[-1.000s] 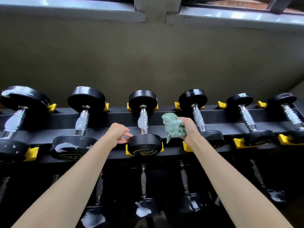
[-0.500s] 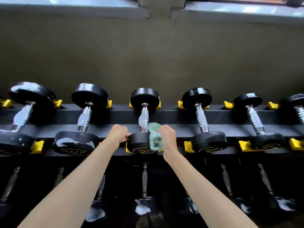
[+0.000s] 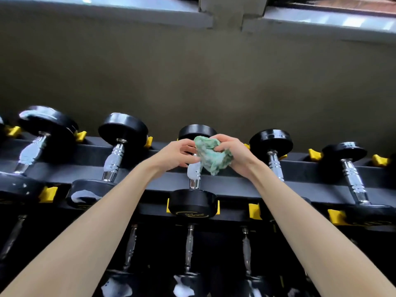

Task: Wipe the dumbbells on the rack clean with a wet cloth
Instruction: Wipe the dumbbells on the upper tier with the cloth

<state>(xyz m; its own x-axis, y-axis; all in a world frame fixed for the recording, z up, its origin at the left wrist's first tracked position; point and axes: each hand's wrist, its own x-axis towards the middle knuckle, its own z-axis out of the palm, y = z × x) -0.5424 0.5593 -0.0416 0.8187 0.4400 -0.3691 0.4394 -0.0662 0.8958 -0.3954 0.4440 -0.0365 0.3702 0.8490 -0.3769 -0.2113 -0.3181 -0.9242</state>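
a person's right hand (image 3: pixel 232 155) grips a crumpled green cloth (image 3: pixel 213 156) above the chrome handle of the centre dumbbell (image 3: pixel 194 198) on the black rack (image 3: pixel 235 185). the left hand (image 3: pixel 176 155), fingers curled loosely and touching the cloth's left edge, holds nothing firmly. white foam coats the handle. foam-streaked dumbbells (image 3: pixel 116 155) sit left, with yellow cradles (image 3: pixel 48 194) between them.
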